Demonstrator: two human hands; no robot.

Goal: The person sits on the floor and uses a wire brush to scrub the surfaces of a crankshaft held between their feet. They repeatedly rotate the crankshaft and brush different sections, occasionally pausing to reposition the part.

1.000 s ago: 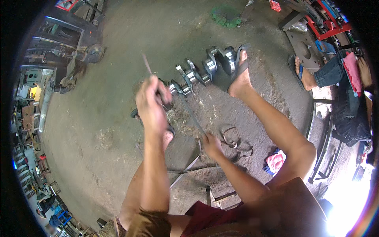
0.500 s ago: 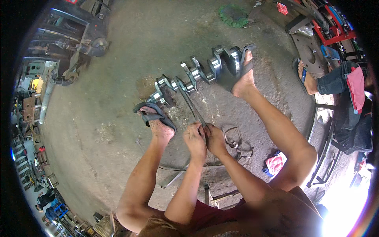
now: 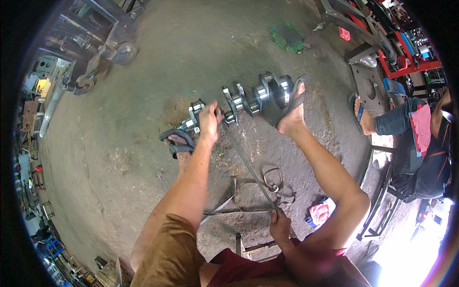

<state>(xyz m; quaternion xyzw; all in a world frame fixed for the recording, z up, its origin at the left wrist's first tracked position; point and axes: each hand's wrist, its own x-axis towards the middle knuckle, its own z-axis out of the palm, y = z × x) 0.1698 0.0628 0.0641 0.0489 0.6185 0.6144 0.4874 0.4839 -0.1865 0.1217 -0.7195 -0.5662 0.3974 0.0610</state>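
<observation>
A shiny metal crankshaft [image 3: 237, 101] lies slantwise on the floor between my sandalled feet. One sandal [image 3: 177, 136] is against its left end, the other [image 3: 279, 112] against its right end. A long dark strap [image 3: 246, 165] runs from one of its journals back toward me. My right hand [image 3: 280, 225], low and close to my body, is closed round the strap's near end. Far forward, over the left part of the crankshaft, my left hand [image 3: 209, 122] is closed at the journal with the strap's other end, which its fingers mostly hide.
Loose straps [image 3: 272, 182] lie looped on the floor before me, with a pink and blue cloth [image 3: 319, 213] to their right. A person's foot [image 3: 367, 119] rests at the right. Wheeled machinery [image 3: 124, 52] stands far left, and a green ring-shaped mat [image 3: 287, 38] lies far off.
My hands were side by side in front of me. The left has moved forward to the crankshaft, while the right has drawn back toward my body, pulling the strap along.
</observation>
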